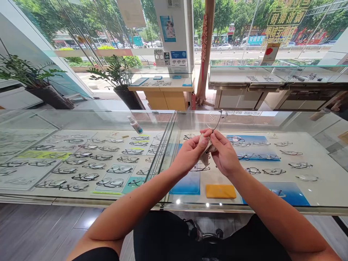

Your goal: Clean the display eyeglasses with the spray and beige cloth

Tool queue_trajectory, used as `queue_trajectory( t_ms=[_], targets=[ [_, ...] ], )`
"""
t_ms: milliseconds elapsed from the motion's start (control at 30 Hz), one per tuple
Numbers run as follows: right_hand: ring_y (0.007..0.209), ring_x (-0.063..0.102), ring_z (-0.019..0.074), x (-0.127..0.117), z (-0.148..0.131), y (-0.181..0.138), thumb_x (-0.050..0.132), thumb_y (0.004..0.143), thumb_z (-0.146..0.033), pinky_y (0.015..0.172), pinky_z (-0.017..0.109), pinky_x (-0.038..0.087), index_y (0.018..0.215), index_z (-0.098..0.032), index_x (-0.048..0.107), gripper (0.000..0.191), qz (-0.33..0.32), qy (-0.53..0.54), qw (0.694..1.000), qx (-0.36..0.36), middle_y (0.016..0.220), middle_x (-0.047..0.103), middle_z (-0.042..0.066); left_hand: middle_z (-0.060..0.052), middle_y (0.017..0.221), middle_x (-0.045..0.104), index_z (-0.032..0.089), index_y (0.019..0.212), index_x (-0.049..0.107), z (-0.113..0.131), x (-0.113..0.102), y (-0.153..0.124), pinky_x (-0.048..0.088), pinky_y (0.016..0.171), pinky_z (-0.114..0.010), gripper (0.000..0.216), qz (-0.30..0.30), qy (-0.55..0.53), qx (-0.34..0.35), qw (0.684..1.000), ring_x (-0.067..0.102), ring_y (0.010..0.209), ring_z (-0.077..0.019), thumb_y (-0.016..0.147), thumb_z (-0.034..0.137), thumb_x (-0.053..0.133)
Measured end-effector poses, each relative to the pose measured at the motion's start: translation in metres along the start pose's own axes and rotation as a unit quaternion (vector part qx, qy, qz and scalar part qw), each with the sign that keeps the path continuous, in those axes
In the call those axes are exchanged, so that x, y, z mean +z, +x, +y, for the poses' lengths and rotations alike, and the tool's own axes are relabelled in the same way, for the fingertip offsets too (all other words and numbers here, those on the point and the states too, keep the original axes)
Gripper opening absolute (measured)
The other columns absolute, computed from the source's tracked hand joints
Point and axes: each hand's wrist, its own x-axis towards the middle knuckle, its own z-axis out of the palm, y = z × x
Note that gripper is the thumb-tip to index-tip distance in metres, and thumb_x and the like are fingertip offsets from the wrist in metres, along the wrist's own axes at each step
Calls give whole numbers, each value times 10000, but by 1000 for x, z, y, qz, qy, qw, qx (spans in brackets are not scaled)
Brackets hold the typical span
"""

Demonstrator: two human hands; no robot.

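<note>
Above the glass surface (108, 200), the left hand (190, 155) and right hand (226, 156) meet, fingertips pinched together on a small pale cloth (206, 154). Thin-framed spectacles (216, 121) rise from between them. Only one lens and a dark temple show (faint against the glare), and the rest is wrapped in the cloth or hidden behind the fingers. Which hand grips the frame itself cannot be told. A spray bottle (135, 124) lies well apart to the left, and a yellow pad (220, 191) sits under the glass below the hands.
</note>
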Motion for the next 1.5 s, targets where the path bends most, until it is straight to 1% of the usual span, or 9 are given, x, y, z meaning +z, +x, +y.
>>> queue_trajectory(
  t_ms=[233,333,467,633,800,900,1067,1267,1500],
  targets=[
    [1004,734,226,3,-3,0,936,820,-585,762,347,615,935,-293,787,347,4,59,997,50,1320,790,43,-29,892,735,165,1094,802,3,-3,1,494,717,-257,517,-17,-13,19,1000,656,784,-141,881,620,925],
    [1000,728,213,2,-4,1,925,843,-536,782,337,609,910,-282,793,295,6,68,996,49,1318,794,39,-65,1104,786,196,1212,820,4,-5,3,554,846,-270,502,-17,-28,26,999,715,964,-172,853,508,982],
    [1081,717,222,0,-4,1,890,884,-511,874,341,612,910,-279,799,250,4,57,998,36,1310,802,41,-83,1290,772,212,1171,850,6,-7,3,571,902,-276,421,-21,-18,40,999,718,1028,-169,847,439,994],
    [997,708,199,0,-4,0,858,912,-515,807,334,589,937,-287,789,240,-4,42,998,40,1324,790,28,-81,1174,793,185,1138,851,11,-9,4,574,834,-276,430,-34,-17,32,999,722,964,-172,823,432,1007],
    [843,678,202,0,-5,1,897,838,-588,720,342,560,1043,-289,802,375,-1,44,996,78,1028,800,36,-45,942,799,168,1150,819,13,-12,4,553,735,-263,482,-36,-7,0,999,706,803,-147,810,451,1012],
    [856,660,189,-3,-7,3,905,828,-539,745,332,559,1073,-291,806,362,8,40,997,59,1026,778,23,-34,874,789,163,1078,797,15,-14,4,540,687,-250,468,-20,-2,3,1000,700,748,-142,796,465,1016],
    [907,632,164,-12,-13,7,876,856,-414,853,319,542,1020,-288,806,219,33,-27,999,-14,1056,751,1,-28,825,781,170,1052,774,16,-21,8,550,659,-252,464,1,9,21,1000,698,705,-142,808,493,1001],
    [905,635,182,-19,-13,11,882,864,-488,843,337,507,956,-271,857,237,29,-72,997,13,974,778,13,-54,909,787,159,1046,778,15,-23,7,538,699,-271,468,-36,53,-10,998,705,773,-154,806,492,1003],
    [970,626,204,-19,-15,13,908,828,-520,963,381,500,846,-264,867,260,3,-70,998,5,965,753,23,-26,867,735,163,951,807,18,-23,7,478,705,-271,363,-51,80,20,995,638,775,-137,822,445,994]
  ],
)
